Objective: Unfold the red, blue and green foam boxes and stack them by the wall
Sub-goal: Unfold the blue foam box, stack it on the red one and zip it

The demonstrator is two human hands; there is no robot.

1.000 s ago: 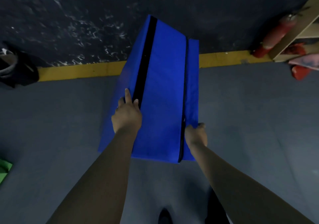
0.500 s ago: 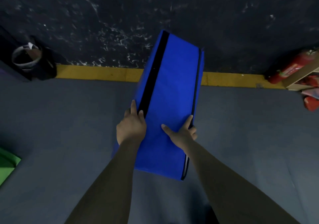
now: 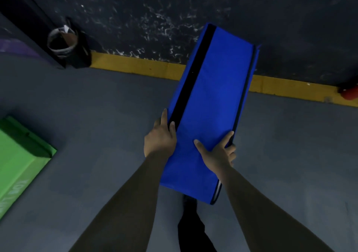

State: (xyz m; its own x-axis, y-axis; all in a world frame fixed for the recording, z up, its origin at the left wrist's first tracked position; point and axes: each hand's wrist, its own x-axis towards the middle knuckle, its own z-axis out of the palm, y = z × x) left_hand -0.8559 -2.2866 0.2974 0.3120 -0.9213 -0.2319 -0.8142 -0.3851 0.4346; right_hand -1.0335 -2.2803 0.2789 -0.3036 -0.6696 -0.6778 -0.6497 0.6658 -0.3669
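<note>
Dim, even indoor light, source unseen. Soft shadows on floor (image 3: 116, 106). Slight motion blur throughout. Wide-angle bending at edges. Dark wall (image 3: 271, 19) grainy, underexposed.

We see the blue foam box (image 3: 211, 104), folded flat with a black strip along its upper face, tilted toward the wall. The green foam box (image 3: 17, 160) lies on the floor, far left.
</note>
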